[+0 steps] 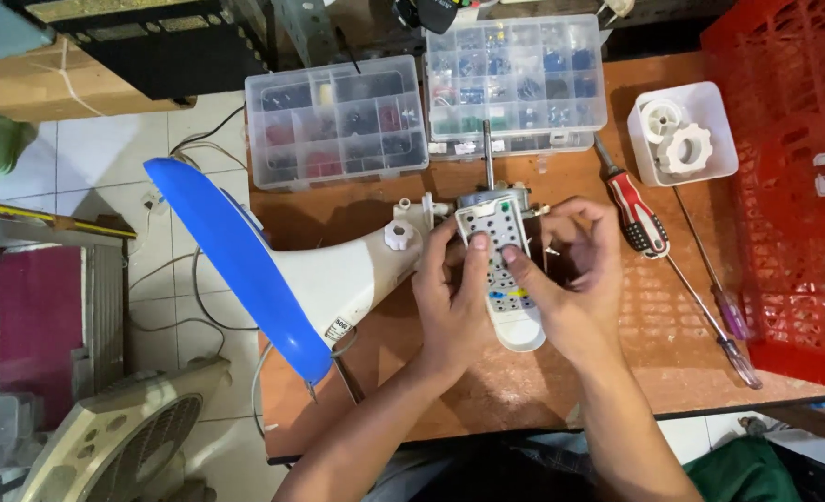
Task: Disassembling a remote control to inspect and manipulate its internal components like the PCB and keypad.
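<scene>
Organizer boxes (336,121) of small parts

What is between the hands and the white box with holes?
Nothing visible. The left hand and right hand both touch the white perforated cover directly, with fingers pressed on its face. The red-handled screwdriver lies off to the right, apart from them.

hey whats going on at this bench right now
A person holds a white perforated fan motor cover in both hands over a wooden workbench; the left hand and the right hand grip it from either side. Beside it lies a white and blue fan stand, with the motor shaft pointing away. A red-handled screwdriver, two clear parts boxes and a red crate sit nearby.
</scene>
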